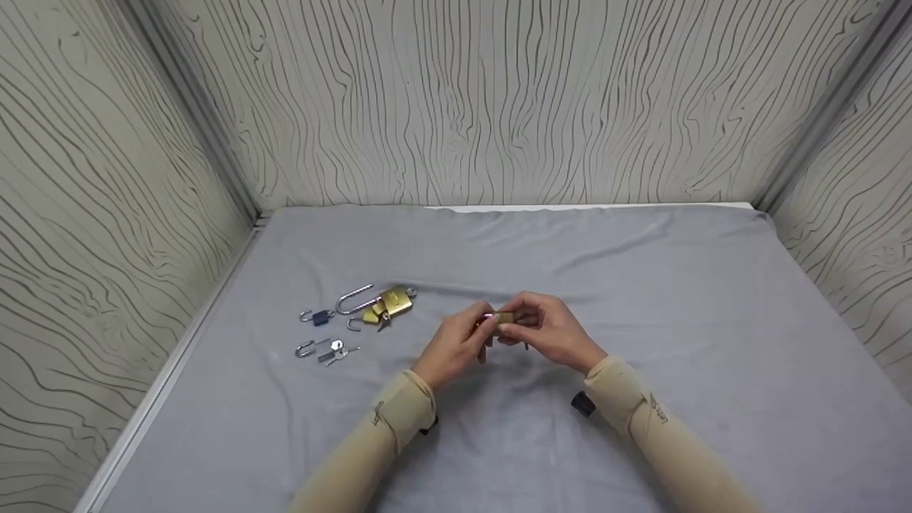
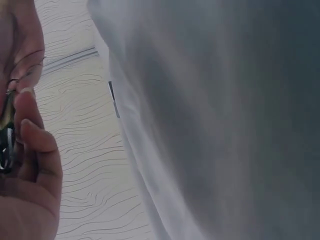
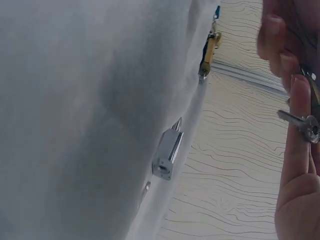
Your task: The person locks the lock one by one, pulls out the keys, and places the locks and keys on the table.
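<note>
In the head view both hands meet over the cloth around a small brass padlock (image 1: 505,318). My left hand (image 1: 456,343) grips it from the left side, with thumb and fingers bent about it. On the other side, my right hand (image 1: 547,329) pinches at the keyed end, its fingertips hiding most of that part. A silver key (image 3: 306,126) with a round head pokes out beside the right fingers in the right wrist view. The left wrist view catches a dark, shiny end of the lock (image 2: 6,145) among the fingers.
Left of the hands lie a large brass padlock (image 1: 396,301) with a long shackle, a small brass padlock (image 1: 371,315), a blue padlock (image 1: 323,318) and loose silver keys (image 1: 338,350). A silver padlock (image 3: 167,155) shows in the right wrist view. Grey cloth (image 1: 684,320) covers the table.
</note>
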`<state>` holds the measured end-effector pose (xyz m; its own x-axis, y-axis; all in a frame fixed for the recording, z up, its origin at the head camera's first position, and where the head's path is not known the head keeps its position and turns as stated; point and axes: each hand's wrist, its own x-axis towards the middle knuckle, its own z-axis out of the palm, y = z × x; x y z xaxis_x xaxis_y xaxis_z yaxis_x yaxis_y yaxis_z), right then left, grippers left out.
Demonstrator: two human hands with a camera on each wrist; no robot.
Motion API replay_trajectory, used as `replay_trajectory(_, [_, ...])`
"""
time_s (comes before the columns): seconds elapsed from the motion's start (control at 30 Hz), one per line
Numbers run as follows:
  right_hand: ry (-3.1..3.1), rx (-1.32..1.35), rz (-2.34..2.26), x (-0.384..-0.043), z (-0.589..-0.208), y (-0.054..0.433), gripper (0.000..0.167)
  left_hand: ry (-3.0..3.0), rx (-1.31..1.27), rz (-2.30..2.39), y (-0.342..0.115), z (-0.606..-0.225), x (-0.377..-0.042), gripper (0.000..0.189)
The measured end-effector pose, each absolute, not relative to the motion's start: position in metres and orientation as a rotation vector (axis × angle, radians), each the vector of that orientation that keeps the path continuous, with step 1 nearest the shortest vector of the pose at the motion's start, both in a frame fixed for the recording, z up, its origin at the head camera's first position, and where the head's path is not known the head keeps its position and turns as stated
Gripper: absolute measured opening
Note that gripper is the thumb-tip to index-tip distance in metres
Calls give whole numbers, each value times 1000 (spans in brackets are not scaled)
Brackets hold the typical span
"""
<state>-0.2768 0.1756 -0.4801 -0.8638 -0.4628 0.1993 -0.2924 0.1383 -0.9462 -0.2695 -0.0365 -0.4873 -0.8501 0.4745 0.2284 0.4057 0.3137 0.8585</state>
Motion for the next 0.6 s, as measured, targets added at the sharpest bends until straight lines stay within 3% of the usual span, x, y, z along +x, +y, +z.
replay_trajectory(0.6, [2399,-805,-1750,-284,-481,203,16,2465,809,1665,-37,-487,-275,26])
